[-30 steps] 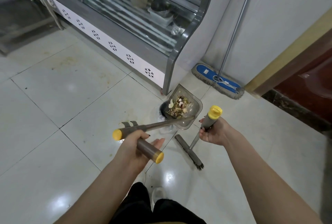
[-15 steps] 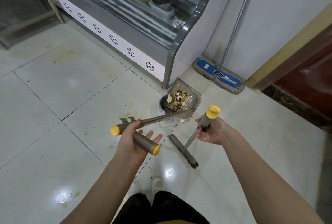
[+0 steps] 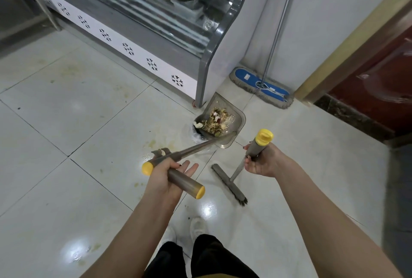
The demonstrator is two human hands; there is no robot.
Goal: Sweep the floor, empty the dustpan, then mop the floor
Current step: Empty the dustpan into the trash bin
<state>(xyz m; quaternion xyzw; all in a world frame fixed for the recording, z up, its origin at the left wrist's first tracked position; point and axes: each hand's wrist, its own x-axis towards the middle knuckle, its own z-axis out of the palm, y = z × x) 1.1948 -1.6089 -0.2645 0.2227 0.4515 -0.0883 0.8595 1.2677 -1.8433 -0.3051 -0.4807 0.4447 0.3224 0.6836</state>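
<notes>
left hand [image 3: 166,178] holds the dustpan [image 3: 242,120] handle, some fingers straight | right hand [image 3: 264,162] grips the broom [image 3: 229,185] handle | dustpan, carrying debris [image 3: 215,121], tilts over a small bin [image 3: 195,130] just beside the display case [image 3: 209,54] corner | mop [image 3: 245,76] leans right of the case

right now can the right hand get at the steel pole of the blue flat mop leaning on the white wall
Probably not yet: the right hand grips the yellow-capped grey broom handle, and the mop pole stands beyond the loaded dustpan. The floor between looks free.
</notes>
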